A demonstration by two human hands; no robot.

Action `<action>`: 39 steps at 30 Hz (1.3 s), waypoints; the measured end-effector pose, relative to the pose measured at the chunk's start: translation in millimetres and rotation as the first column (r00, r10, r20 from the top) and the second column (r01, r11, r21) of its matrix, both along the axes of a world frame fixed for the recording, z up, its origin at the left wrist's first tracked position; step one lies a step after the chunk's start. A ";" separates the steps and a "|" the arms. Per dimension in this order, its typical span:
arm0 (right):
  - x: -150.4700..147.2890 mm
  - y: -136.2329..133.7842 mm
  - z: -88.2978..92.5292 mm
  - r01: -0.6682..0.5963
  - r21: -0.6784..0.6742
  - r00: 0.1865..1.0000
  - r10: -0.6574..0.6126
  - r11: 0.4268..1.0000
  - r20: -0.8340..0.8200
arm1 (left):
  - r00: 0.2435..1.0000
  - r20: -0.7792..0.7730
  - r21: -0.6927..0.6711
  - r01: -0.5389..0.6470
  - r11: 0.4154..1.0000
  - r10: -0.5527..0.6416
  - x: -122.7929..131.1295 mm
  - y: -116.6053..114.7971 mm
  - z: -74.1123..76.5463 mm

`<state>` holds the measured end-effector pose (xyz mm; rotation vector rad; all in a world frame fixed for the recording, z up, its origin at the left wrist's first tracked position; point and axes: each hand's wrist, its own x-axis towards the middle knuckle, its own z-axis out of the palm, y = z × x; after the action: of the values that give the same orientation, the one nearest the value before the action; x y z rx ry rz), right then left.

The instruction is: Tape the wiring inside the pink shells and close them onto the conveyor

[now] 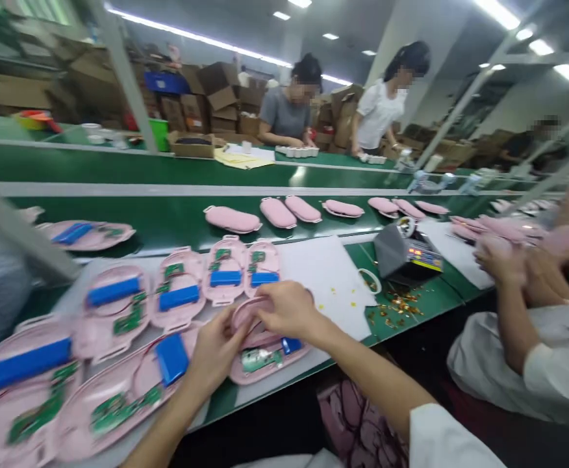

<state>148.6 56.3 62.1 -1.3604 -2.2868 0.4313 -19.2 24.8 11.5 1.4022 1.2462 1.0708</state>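
My left hand (219,348) and my right hand (287,309) are closed on a pink oval shell piece (264,336), fingertips meeting at its near left side. Directly beneath it, at the bench edge, lies an open pink shell half (245,374) with a green circuit board (260,359) and a blue battery pack (291,344). My fingers partly cover the held piece, and whether it touches the lower half I cannot tell. Left of my hands, several more open pink shell halves (141,335) lie on white paper, each with a blue battery and green board.
Closed pink shells (233,220) line the green belt beyond the paper (314,260). To the right stand a grey tape dispenser (401,253), a white ring (369,281) and scattered amber scraps (401,305). A co-worker's hands (501,257) work farther right; two people stand opposite. A post (21,227) rises left.
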 end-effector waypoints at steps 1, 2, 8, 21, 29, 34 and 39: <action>7.8 0.9 -1.2 -0.004 0.019 0.997 0.005 1.000 -0.073 | 0.998 -0.055 -0.014 0.039 0.999 -0.039 -2.5 3.6 -0.6; 21.4 0.6 -3.5 0.027 0.046 0.982 -0.018 0.999 -0.186 | 0.993 -0.103 -0.025 0.056 0.998 -0.058 -5.0 6.6 -1.1; 192.1 -17.8 -47.7 0.725 -0.473 -0.152 -0.555 0.500 -0.818 | 0.947 -0.313 -0.065 -0.102 0.993 0.077 -15.0 8.8 -2.3; 255.2 -28.3 -59.9 0.671 -0.546 -0.251 -0.539 0.502 -0.804 | 0.973 -0.213 -0.053 -0.098 0.994 0.085 -5.4 -1.3 5.1; 58.6 -22.5 15.7 -0.217 0.001 0.964 0.215 0.976 -0.154 | 0.983 0.148 -0.108 0.121 0.987 -0.104 -2.5 -7.3 -2.6; 7.8 -3.0 3.4 -0.404 0.075 0.860 0.351 0.912 0.370 | 0.960 0.258 -0.030 0.121 0.992 -0.109 1.6 -12.2 -16.0; 7.8 -3.4 -3.3 -0.400 0.144 0.819 0.283 0.905 0.499 | 0.974 0.216 0.003 0.069 0.998 -0.068 3.9 -15.1 -20.0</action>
<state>156.4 52.9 58.8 -0.9997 -2.8879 -0.0974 -15.3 9.7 -8.5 1.2786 1.0350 1.1393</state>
